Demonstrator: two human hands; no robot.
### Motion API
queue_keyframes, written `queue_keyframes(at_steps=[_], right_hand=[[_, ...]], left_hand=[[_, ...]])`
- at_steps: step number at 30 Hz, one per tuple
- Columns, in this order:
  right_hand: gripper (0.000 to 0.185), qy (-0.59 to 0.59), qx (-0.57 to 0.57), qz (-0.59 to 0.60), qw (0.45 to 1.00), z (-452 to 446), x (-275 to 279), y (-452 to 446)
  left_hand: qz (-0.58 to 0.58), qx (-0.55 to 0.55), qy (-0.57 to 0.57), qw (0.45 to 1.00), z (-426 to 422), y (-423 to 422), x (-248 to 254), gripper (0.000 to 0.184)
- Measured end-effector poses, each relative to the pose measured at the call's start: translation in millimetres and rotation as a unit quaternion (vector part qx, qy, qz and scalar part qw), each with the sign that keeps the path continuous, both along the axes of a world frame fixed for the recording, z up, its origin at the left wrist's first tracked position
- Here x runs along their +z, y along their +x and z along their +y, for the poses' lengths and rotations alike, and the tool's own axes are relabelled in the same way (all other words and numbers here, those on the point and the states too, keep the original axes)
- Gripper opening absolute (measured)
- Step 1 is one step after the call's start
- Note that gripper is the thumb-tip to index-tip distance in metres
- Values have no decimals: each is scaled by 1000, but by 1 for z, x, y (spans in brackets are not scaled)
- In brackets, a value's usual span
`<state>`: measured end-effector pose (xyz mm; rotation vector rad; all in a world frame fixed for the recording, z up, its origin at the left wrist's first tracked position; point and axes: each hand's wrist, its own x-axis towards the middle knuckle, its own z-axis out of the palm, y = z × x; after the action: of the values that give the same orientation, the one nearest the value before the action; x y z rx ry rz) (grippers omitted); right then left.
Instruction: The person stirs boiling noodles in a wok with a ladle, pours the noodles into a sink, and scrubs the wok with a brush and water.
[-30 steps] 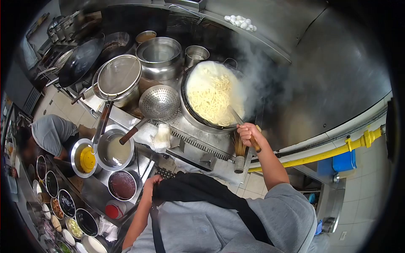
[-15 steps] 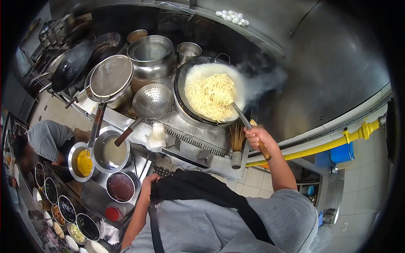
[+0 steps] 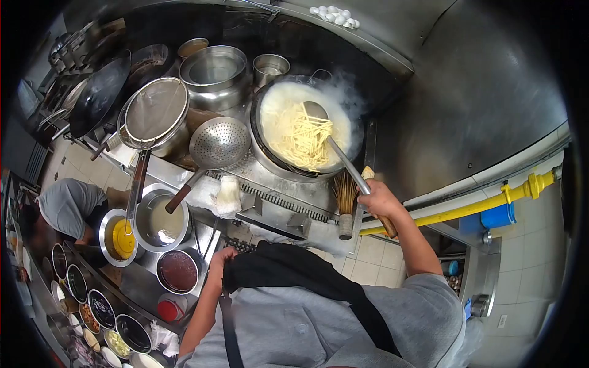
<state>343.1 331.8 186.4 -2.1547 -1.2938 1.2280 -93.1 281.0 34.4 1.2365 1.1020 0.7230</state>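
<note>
facing a steel stove [image 3: 242,175] and dark backsplash [image 3: 325,46], right hand [image 3: 378,201] grips a ladle [image 3: 351,167], left hand [image 3: 221,260], grip unclear.

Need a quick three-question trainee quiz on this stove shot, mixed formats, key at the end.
1. Multiple choice: what does the person's right hand grip?
A. a brush
B. a ladle
C. a towel

2. True or false: the metal strainer with holes sits beside the wok, not in it.

3. Fill in the blank: the food in the wok is a heap of pale ____.

Key:
1. B
2. True
3. noodles
</note>
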Motion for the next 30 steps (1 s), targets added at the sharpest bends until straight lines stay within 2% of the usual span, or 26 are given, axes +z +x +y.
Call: queue_keyframes(at_steps=[1, 5, 7, 8, 10, 12, 14, 17, 21, 26, 28, 30], right_hand=[[21, 15, 33, -62, 997, 0, -1, -2], [19, 53, 72, -129, 988, -2, 14, -14], [33, 62, 94, -176, 978, -2, 21, -25], [33, 61, 94, -177, 978, -4, 16, -30], [37, 153, 75, -204, 964, -9, -5, -37], [40, 110, 91, -236, 961, -10, -21, -42], [49, 53, 139, -274, 950, -11, -22, -37], [53, 78, 130, -313, 937, -16, -14, -24], [57, 121, 86, -392, 908, -14, -48, -12], [57, 127, 29, -380, 916, 2, -119, 14], [58, 127, 19, -370, 920, 6, -129, 26], [57, 80, 47, -391, 916, 12, -115, 26]], left_hand=[[-11, 4, -18, 1000, 0, -2, -8, 19], [1, 8, -9, 1000, -1, -5, -10, 18], [-8, 10, -19, 1000, -1, -5, -16, 18], [-17, 11, -28, 999, 0, -4, -18, 17], [-33, 13, -48, 998, 2, -1, -17, 17], [-47, 11, -70, 996, 2, 0, -19, 16], [-34, -1, -42, 999, 4, 2, -19, 15], [-35, -1, -40, 999, 7, 5, -2, 15], [-28, 0, -30, 999, 6, 6, -12, 16], [-18, 22, -65, 997, 2, -1, -31, 16], [-20, 26, -86, 996, -3, -4, -34, 15], [0, 40, -58, 998, -5, -3, -12, 13]])
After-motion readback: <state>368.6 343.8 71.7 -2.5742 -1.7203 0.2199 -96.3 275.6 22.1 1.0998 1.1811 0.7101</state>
